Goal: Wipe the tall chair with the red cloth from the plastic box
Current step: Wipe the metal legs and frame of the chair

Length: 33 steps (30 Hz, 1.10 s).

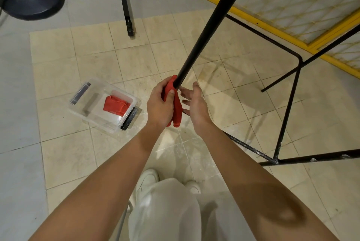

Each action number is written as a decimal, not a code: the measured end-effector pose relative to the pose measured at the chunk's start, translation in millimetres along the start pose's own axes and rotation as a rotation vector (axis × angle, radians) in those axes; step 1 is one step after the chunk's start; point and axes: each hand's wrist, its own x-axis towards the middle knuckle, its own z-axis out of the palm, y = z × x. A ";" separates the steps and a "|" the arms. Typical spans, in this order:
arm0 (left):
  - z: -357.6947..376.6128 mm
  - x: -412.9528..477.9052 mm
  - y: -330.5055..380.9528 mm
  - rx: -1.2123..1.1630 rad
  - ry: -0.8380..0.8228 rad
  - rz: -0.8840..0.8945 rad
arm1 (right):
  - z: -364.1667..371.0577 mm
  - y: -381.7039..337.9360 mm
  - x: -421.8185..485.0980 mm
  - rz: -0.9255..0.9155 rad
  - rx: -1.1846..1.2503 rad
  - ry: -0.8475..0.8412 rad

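The tall chair has a black metal frame; its near leg (206, 32) slants down through the middle of the view. My left hand (159, 102) grips a red cloth (176, 108) wrapped around the lower part of that leg, with the cloth's tail hanging below. My right hand (194, 102) hovers just right of the leg, fingers spread and relaxed, holding nothing. A clear plastic box (91, 112) lies on the floor to the left, and a second folded red cloth (116, 105) sits inside it.
The chair's lower rails and footrest (288, 104) run along the floor at right. A yellow metal grille (292, 32) lines the back right. A black fan base (33, 1) and a thin black stand leg (126, 7) stand at the back left. My legs and white shoes (148, 180) are below.
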 end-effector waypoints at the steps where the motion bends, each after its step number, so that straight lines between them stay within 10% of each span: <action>1: -1.2 0.3 0.1 0.025 -0.009 -0.030 | -2.0 0.3 -1.7 0.015 -0.001 -0.004; 16: -13.5 -44.7 -4.2 -0.089 -0.105 -0.165 | 0.5 29.2 -33.5 0.083 0.038 -0.121; 33: -26.5 -9.1 -23.4 0.154 -0.041 -0.003 | -19.3 19.8 43.4 -0.099 -0.230 0.250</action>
